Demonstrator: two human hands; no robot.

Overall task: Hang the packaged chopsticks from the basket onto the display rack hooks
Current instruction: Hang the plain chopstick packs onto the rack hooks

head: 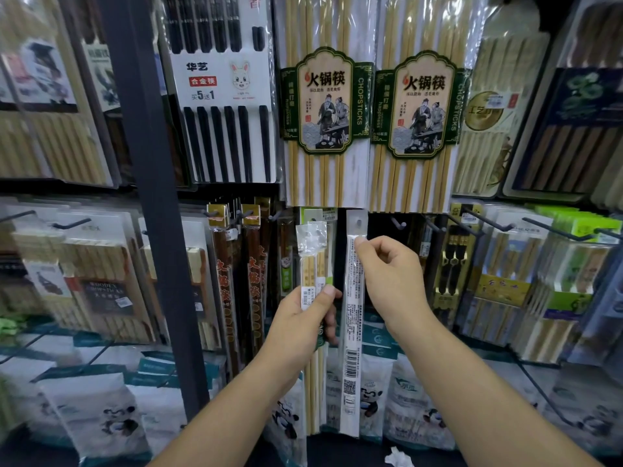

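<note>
item: pack, upright, pinched near its top by your right hand. spares: gripped in your left hand, at 9 o'clock. you needed its hole square to the hook at 3 o'clock.

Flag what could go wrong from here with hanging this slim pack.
The right hand pinches the slim pack near its top only, so its long lower part could swing and miss. The green-labelled packs hang just above its hole and may get in the way. The left hand holds spare packs that could slip.
</note>
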